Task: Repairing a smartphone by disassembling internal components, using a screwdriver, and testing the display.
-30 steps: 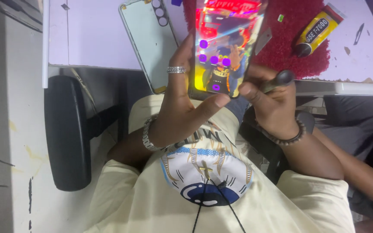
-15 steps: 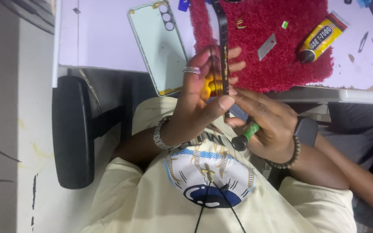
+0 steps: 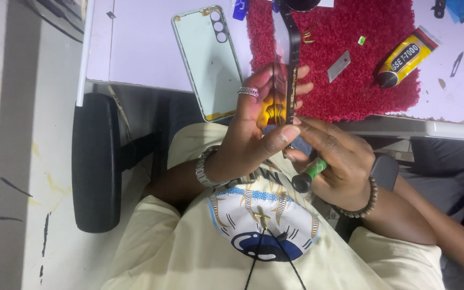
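My left hand [image 3: 248, 134], with a ring and a metal wristband, grips a smartphone [image 3: 293, 59] held upright and edge-on to me, so only its thin dark side shows. My right hand [image 3: 342, 156], wearing a bead bracelet, is closed around a small tool with a green and black handle [image 3: 308, 174]. Its fingertips touch the phone's lower end, right beside my left thumb. Both hands are above my lap, just in front of the desk edge.
A pale green phone back cover [image 3: 208, 59] lies on the white desk [image 3: 135, 48]. A red fuzzy mat [image 3: 350, 96] holds a small metal blade [image 3: 339, 65] and a yellow glue tube [image 3: 406, 56]. A black chair armrest [image 3: 95, 161] is at my left.
The phone has turned from lit screen facing me to edge-on, and the screen no longer shows. My right hand has dropped lower with the tool, whose green handle now shows.
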